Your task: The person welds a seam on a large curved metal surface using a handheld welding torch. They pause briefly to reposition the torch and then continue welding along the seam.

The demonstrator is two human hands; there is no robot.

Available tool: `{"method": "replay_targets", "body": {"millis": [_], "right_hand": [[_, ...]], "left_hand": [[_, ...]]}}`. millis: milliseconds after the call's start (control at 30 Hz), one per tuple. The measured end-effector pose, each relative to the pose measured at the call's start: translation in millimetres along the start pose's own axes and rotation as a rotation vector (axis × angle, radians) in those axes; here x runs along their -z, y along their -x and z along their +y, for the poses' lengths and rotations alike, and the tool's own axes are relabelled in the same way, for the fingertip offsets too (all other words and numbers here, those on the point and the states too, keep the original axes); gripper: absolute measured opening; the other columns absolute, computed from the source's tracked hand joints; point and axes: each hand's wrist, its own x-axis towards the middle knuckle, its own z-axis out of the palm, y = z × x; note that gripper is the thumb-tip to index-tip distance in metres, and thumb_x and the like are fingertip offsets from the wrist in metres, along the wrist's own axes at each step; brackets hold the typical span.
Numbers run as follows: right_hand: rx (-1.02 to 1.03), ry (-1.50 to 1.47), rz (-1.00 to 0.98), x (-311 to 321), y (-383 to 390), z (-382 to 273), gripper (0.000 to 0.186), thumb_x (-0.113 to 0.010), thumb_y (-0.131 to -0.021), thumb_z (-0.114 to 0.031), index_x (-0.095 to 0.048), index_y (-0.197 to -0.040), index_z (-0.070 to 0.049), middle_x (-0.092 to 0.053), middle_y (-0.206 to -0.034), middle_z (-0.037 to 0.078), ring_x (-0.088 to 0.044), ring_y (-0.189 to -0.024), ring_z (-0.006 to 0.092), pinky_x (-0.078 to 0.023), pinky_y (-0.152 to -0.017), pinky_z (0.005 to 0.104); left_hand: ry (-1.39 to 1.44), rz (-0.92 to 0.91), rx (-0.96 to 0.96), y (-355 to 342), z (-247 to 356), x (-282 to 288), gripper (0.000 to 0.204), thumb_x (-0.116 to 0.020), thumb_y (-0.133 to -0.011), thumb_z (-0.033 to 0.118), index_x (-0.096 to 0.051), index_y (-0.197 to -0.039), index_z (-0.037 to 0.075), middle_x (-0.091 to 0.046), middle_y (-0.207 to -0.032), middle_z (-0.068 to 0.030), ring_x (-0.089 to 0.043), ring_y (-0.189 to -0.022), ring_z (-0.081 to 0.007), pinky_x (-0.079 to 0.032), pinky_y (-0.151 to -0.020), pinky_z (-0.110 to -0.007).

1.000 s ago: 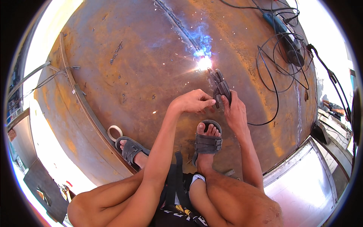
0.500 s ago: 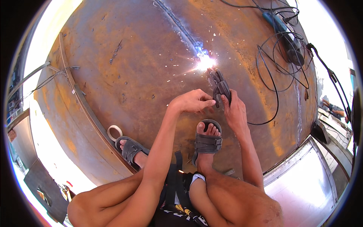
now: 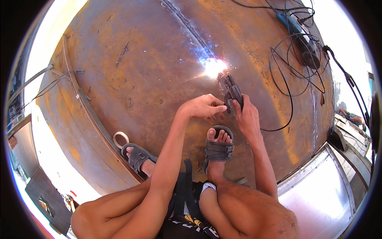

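Note:
My right hand grips a dark welding holder pointed at a glaring arc, with sparks and blue smoke, at the lower end of a welded seam on a rusty steel plate. My left hand has its fingers bent and its thumb against the holder's back end; its lower fingertips are partly hidden. My sandaled feet rest on the plate beneath my forearms.
A blue angle grinder with tangled cables lies at upper right. A tape roll sits by my left foot, beside a curved steel strip. A metal panel is at lower right. Another person's legs show beyond the right edge.
My hands and holder have barely moved. The arc's glare stays, with fewer sparks and the blue smoke now spread leftward and lower. The other person at right has shifted slightly.

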Motion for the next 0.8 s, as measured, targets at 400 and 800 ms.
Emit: {"method": "replay_targets", "body": {"millis": [400,800], "right_hand": [[-0.032,0.009,-0.030,-0.3,0.1,0.9,0.040,-0.059,-0.111,-0.035,-0.057,-0.130,0.000,-0.073,-0.100,0.029,-0.070,-0.093,0.0523,-0.054,-0.077,0.0578],[0.008,-0.004,0.004,-2.0,1.1,2.6,0.042,-0.058,-0.111,-0.036,-0.058,-0.130,0.001,-0.073,-0.100,0.030,-0.070,-0.093,0.0530,-0.054,-0.077,0.0579]], "left_hand": [[-0.008,-0.009,0.005,-0.6,-1.2,0.1,0.058,-0.062,-0.108,0.051,-0.068,-0.143,0.005,-0.080,-0.120,-0.0104,-0.076,-0.105,-0.0228,-0.062,-0.093,-0.038],[0.003,-0.018,0.005,-1.6,-2.7,0.2,0.058,-0.062,-0.108,0.050,-0.069,-0.142,0.003,-0.080,-0.120,-0.0121,-0.076,-0.102,-0.0225,-0.062,-0.092,-0.037]]}}
